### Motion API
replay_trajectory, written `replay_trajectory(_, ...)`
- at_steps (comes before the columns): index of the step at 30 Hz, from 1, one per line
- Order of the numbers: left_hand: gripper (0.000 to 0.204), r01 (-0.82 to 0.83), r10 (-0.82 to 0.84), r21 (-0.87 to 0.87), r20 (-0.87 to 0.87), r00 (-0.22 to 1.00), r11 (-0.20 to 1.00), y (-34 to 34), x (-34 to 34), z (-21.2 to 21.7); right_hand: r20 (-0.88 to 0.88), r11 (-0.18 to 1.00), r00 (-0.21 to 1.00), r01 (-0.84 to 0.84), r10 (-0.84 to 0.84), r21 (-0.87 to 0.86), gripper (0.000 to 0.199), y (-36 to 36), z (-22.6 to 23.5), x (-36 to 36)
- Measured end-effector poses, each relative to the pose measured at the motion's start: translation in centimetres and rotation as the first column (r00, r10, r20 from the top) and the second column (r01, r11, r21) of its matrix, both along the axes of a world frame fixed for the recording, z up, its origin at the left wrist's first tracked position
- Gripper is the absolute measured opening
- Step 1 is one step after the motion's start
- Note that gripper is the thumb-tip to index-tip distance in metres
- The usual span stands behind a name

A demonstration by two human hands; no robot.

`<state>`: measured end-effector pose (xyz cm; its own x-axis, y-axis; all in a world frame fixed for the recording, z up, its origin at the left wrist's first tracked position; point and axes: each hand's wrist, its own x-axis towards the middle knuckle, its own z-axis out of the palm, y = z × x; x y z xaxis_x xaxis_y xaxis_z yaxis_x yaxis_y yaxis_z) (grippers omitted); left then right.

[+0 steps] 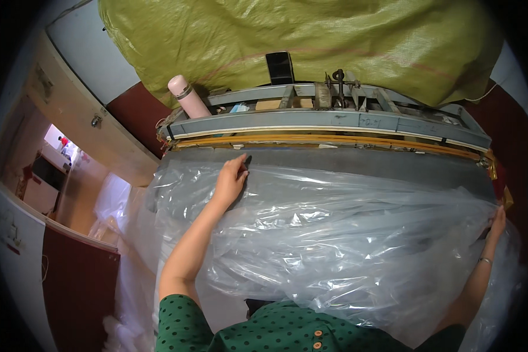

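A wide sheet of clear plastic film lies wrinkled and shiny over a dark grey work surface and drapes toward my body. My left hand is at the film's far edge, left of the middle, its fingers curled together on the plastic. Just what lies between the left fingertips is partly hidden. Far out to the right, my right hand pinches the film's right corner at the end of the work surface. From there the film looks pulled fairly taut toward the left.
Behind the work surface runs a grey metal frame with a clamp. A pink flask and a dark phone stand there, before a yellow-green woven sheet. More film hangs left, near a door.
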<state>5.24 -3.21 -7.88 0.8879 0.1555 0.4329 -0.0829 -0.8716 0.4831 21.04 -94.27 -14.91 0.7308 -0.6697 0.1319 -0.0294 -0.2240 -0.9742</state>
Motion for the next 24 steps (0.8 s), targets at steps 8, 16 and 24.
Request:
replay_trajectory(8, 0.008, -0.05, 0.051, -0.025, 0.032, 0.998, 0.998, 0.1, 4.8, -0.7, 0.135, 0.958, 0.988, -0.104, 0.07, 0.266, 0.029, -10.9, 5.6, 0.9)
replay_trajectory(16, 0.016, -0.323, 0.402, -0.268, 0.335, 0.852, 0.908, 8.2, 4.6, -1.2, -0.105, 0.645, 0.93, 0.159, -0.351, -0.747, 0.034, 18.2, 5.0, 7.8)
replay_trajectory(24, 0.02, -0.241, 0.469, -0.599, 0.259, 0.844, 0.764, 13.4, 7.5, -6.1, 0.297, 0.911, 0.934, -0.062, 0.196, -0.408, 0.026, 22.1, 2.7, 10.8)
